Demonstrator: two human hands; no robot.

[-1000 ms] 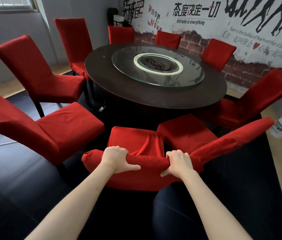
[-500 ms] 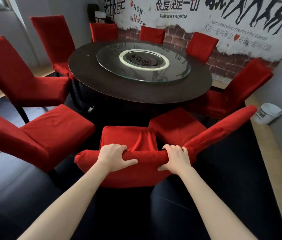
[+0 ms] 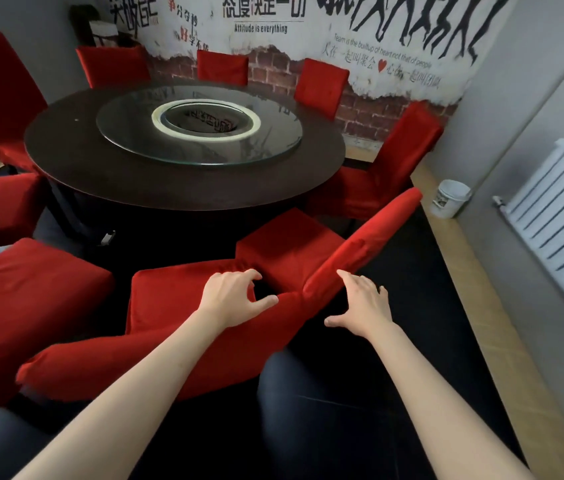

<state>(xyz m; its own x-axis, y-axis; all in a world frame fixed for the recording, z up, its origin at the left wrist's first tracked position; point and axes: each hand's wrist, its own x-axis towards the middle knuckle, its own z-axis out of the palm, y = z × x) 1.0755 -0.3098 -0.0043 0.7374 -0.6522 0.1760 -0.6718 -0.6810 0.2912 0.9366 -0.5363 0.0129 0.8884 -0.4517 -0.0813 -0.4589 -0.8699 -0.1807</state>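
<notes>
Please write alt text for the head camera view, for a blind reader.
A person's open left hand is over the backrest of the near red chair, the open right hand by the next chair, gripping nothing. Both chairs stand at a dark round table with a glass turntable.

I'm in a private dining room, restaurant or company canteen type. Evidence: big round dark wooden table (image 3: pixel 183 199) with a round glass turntable (image 3: pixel 128 133) in the middle, banquet style. Red cloth-covered chairs (image 3: pixel 322 86) ringed all round it. Far wall carries a painted slogan mural (image 3: pixel 377 29): fake brick, black running figures, "Attitude is everything", team lines. White panel radiator (image 3: pixel 557 216) on the right wall, white plastic bucket (image 3: pixel 450 199) on the floor near it.
</notes>
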